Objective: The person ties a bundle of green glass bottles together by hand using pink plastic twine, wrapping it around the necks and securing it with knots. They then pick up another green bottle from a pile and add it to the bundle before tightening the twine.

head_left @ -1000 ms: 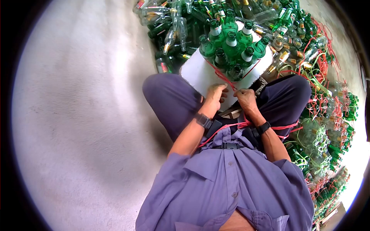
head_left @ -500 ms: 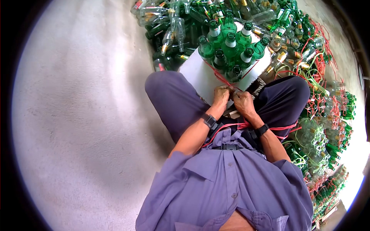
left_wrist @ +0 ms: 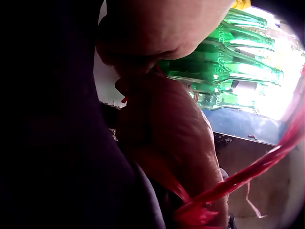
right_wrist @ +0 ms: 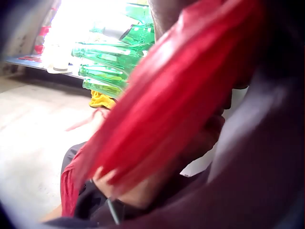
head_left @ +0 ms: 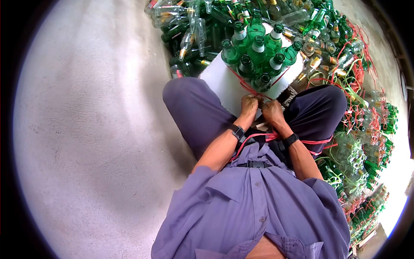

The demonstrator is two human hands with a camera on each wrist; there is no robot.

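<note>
A cluster of green glass bottles (head_left: pixel 258 54) stands upright on a white block (head_left: pixel 224 84), bound by a red string (head_left: pixel 244 85). My left hand (head_left: pixel 249 104) and right hand (head_left: pixel 272 108) meet at the block's near edge, fingers curled and pinching the string's ends just below the bundle. More red string (head_left: pixel 267 137) trails back across my lap between my wrists. In the left wrist view the green bottles (left_wrist: pixel 228 47) lie beyond both hands, with red string (left_wrist: pixel 248 174) crossing below. Red string (right_wrist: pixel 176 100) fills the right wrist view, with bottles (right_wrist: pixel 107 59) behind.
A heap of loose green and clear bottles (head_left: pixel 194 26) lies behind the block. Tied bundles with red and green strings (head_left: pixel 362 142) pile up on the right. Bare grey concrete floor (head_left: pixel 86 129) spreads to the left. My knees (head_left: pixel 185 99) flank the block.
Both hands have come together at the string beneath the bundle and shifted slightly up towards the bottles. One second ago they were a little apart, the left resting flatter on the block.
</note>
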